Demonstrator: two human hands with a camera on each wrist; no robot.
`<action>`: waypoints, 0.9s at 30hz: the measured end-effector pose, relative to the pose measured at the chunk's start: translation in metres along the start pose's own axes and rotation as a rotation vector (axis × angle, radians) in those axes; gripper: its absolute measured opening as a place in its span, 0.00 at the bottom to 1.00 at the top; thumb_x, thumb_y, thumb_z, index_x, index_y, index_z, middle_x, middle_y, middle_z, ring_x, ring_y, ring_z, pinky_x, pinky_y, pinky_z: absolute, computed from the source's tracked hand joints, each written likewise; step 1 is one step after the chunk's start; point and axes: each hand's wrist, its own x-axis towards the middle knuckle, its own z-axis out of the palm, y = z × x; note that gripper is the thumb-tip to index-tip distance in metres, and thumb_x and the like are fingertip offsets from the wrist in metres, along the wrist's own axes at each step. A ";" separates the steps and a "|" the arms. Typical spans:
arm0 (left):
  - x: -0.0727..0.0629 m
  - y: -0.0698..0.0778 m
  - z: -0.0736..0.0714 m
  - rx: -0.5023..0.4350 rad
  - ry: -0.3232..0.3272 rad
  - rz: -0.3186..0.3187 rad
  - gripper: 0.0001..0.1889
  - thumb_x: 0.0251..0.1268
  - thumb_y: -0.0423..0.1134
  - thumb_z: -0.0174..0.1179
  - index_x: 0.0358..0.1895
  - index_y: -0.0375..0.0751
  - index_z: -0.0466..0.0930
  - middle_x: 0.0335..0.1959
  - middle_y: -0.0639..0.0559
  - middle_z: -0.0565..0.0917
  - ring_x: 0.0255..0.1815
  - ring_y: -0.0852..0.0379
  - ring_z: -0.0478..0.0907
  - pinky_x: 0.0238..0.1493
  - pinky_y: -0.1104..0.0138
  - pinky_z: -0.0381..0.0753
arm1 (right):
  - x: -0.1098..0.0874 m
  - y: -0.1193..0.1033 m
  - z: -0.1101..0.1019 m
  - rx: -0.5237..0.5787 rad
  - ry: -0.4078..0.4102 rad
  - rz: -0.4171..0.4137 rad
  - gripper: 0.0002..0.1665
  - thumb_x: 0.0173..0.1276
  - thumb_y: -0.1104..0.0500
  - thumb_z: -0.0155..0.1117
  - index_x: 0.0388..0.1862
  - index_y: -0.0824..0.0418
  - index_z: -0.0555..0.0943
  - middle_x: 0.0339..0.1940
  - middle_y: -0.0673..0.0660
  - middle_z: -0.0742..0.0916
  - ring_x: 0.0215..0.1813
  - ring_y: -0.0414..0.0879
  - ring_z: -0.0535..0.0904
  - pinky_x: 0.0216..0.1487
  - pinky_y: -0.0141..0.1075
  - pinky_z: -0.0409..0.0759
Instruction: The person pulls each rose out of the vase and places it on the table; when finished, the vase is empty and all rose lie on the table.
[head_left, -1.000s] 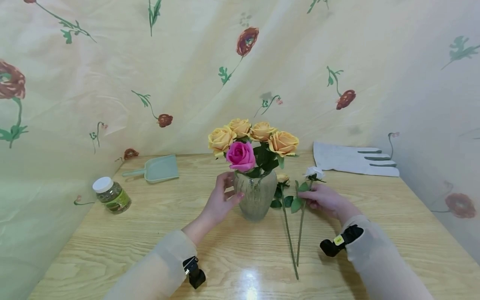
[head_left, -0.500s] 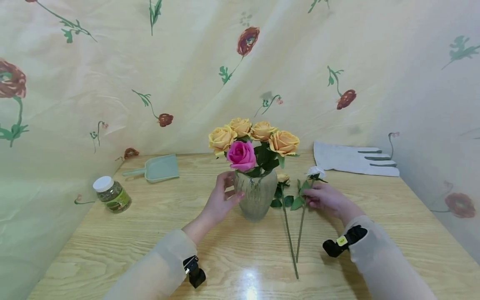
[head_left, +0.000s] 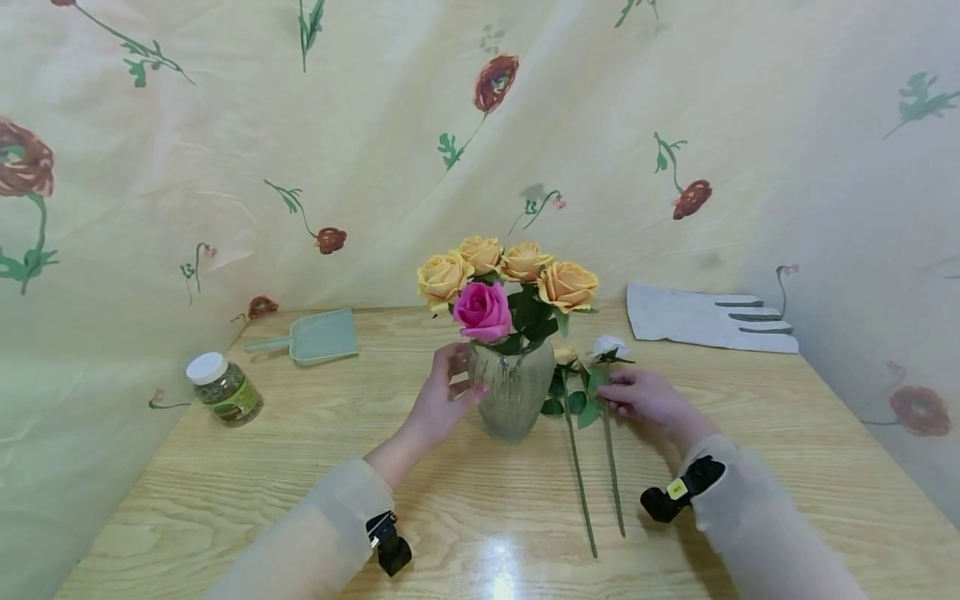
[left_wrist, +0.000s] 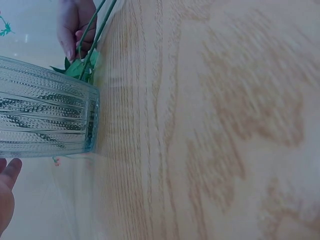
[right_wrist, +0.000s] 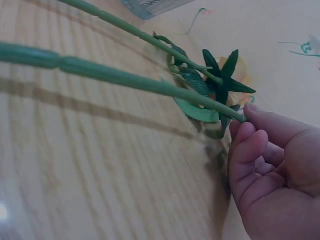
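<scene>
A ribbed glass vase (head_left: pixel 513 400) stands upright mid-table, holding several yellow roses (head_left: pixel 567 287) and a pink rose (head_left: pixel 482 312). My left hand (head_left: pixel 437 402) holds the vase at its left side, thumb in front. To the right of the vase, my right hand (head_left: pixel 647 398) pinches the stem of a white rose (head_left: pixel 611 346) below its bloom. In the right wrist view that stem (right_wrist: pixel 120 75) runs from the fingertips, raised above its shadow. A loose yellow rose (head_left: pixel 578 467) lies between the vase and the white rose, its bloom partly hidden.
A white-lidded jar (head_left: pixel 225 390) leans at the left of the wooden table (head_left: pixel 300 467). Behind it lies a pale green dustpan (head_left: pixel 324 337). A white glove (head_left: pixel 705 318) lies at the back right, before a flower-patterned cloth (head_left: pixel 390 150).
The white rose's bloom first shifts slightly right, then moves left with my right hand. Its lower stem end has swung right, away from the yellow rose's stem. My left hand and the vase stay put.
</scene>
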 end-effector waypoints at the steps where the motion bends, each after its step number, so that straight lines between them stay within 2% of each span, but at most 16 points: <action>1: 0.000 0.000 0.000 0.000 0.000 -0.003 0.33 0.65 0.38 0.59 0.65 0.36 0.50 0.63 0.37 0.61 0.64 0.42 0.63 0.63 0.51 0.68 | 0.000 0.000 0.001 0.001 0.010 0.006 0.14 0.69 0.58 0.58 0.41 0.70 0.73 0.25 0.52 0.78 0.26 0.38 0.73 0.24 0.26 0.73; 5: 0.000 0.001 0.000 0.003 0.002 -0.015 0.32 0.65 0.37 0.59 0.65 0.36 0.50 0.63 0.37 0.61 0.64 0.42 0.63 0.62 0.52 0.68 | -0.002 -0.003 0.004 0.068 0.001 0.022 0.23 0.70 0.60 0.56 0.54 0.78 0.66 0.29 0.53 0.79 0.29 0.38 0.75 0.28 0.26 0.77; 11: 0.001 0.001 0.000 0.001 0.005 -0.022 0.32 0.64 0.35 0.59 0.66 0.37 0.50 0.63 0.38 0.61 0.64 0.43 0.62 0.63 0.53 0.68 | -0.005 -0.006 0.005 0.105 -0.034 0.029 0.27 0.70 0.64 0.53 0.60 0.80 0.59 0.31 0.54 0.78 0.31 0.37 0.75 0.31 0.26 0.78; 18: 0.001 -0.002 0.001 -0.019 0.007 -0.003 0.32 0.64 0.34 0.59 0.65 0.36 0.51 0.63 0.38 0.61 0.64 0.42 0.62 0.63 0.52 0.68 | -0.009 -0.008 0.005 -0.085 -0.031 0.023 0.33 0.69 0.63 0.56 0.64 0.82 0.57 0.30 0.57 0.81 0.31 0.42 0.78 0.35 0.32 0.82; 22: 0.001 -0.002 0.001 -0.028 0.012 0.002 0.32 0.64 0.33 0.59 0.65 0.37 0.51 0.62 0.38 0.61 0.65 0.42 0.62 0.62 0.52 0.69 | -0.013 -0.015 0.004 -0.140 -0.025 0.025 0.34 0.69 0.61 0.56 0.64 0.82 0.57 0.33 0.59 0.81 0.33 0.44 0.79 0.37 0.34 0.82; 27: 0.000 -0.003 0.001 -0.034 0.018 0.014 0.31 0.64 0.33 0.59 0.65 0.37 0.51 0.61 0.38 0.62 0.64 0.43 0.63 0.62 0.54 0.69 | -0.019 -0.027 -0.002 -0.235 -0.016 0.001 0.28 0.70 0.57 0.55 0.59 0.79 0.67 0.36 0.62 0.81 0.36 0.46 0.78 0.39 0.35 0.82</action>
